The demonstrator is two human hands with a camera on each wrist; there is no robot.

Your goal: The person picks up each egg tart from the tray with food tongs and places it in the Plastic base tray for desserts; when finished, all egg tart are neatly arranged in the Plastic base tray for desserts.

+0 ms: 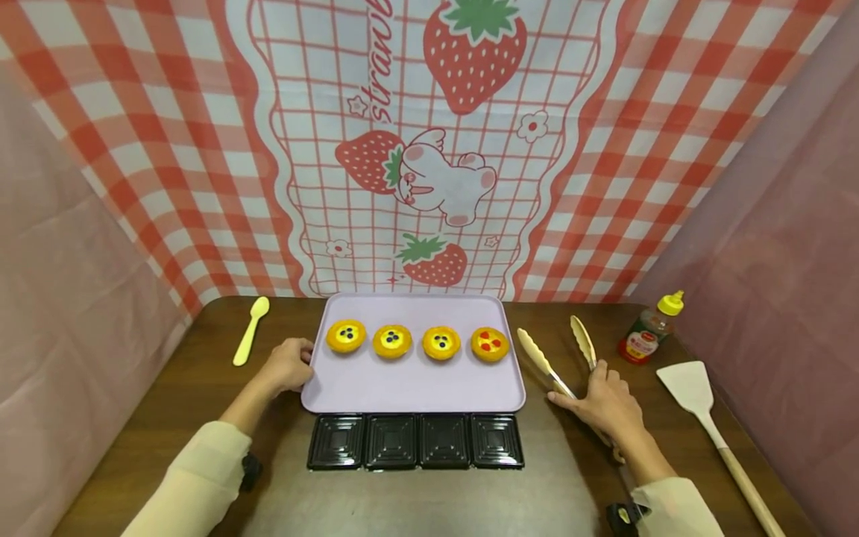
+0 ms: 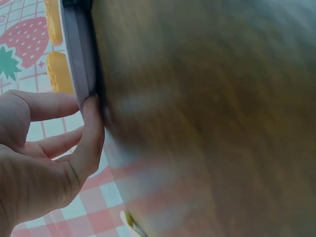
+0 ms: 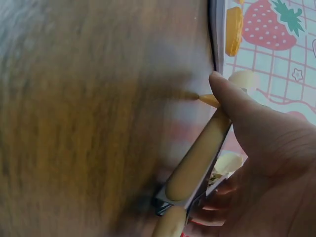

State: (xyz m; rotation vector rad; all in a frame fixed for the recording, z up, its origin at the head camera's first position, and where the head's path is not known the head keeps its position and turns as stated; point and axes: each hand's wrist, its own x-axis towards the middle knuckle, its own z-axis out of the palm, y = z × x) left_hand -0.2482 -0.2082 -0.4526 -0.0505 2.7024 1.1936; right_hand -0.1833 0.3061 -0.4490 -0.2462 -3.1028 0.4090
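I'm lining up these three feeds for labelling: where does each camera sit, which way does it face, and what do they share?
Head: above the table, facing forward and down at the lilac tray; both forearms, left hand and right hand show.
Left wrist: beside that hand, facing its fingers on the tray's edge.
Right wrist: beside that hand, facing the tongs it grips.
Shared: all three show the tray and the tarts.

We see a yellow spoon [image 1: 251,330] lying far left, a sauce bottle [image 1: 651,330] and wooden spatula [image 1: 711,425] far right.
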